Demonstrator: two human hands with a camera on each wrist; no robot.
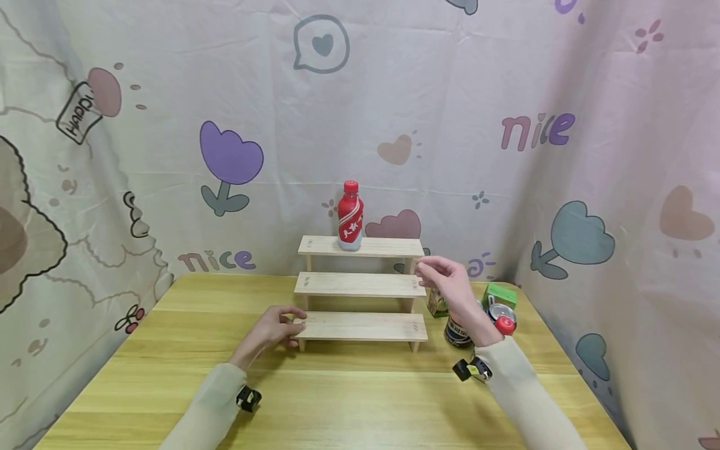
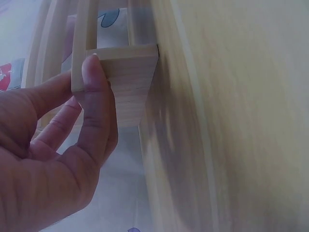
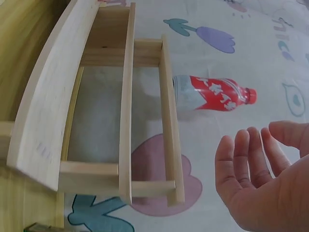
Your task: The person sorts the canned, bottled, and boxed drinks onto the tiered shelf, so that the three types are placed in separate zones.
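From where I sit at the controls, I have the left hand (image 1: 277,327) at the left end of the lowest board of a three-step wooden stand (image 1: 360,284), its forearm coming in from the near left and slanting forward to the right. The left wrist view shows me the thumb bent against one side of that board's end and the fingers bent on the other, so the hand is grasping the stand. My right arm reaches in from the near right, angled forward and to the left, with the right hand (image 1: 450,287) raised beside the right ends of the upper boards. Its fingers are loosely bent, the thumb near the index finger, and it grips nothing; the right wrist view shows it apart from the stand. A red bottle (image 1: 350,219) stands upright on the top, far board, slightly left of its middle, well apart from both hands. The stand sits on a wooden table (image 1: 337,406) before a patterned curtain (image 1: 360,112). To the stand's right, partly hidden by my right hand and forearm, I make out a small carton (image 1: 437,304), a dark can (image 1: 457,335), a silver-topped can (image 1: 500,310), a red cap (image 1: 504,325) and, farther back, a green box (image 1: 502,294).
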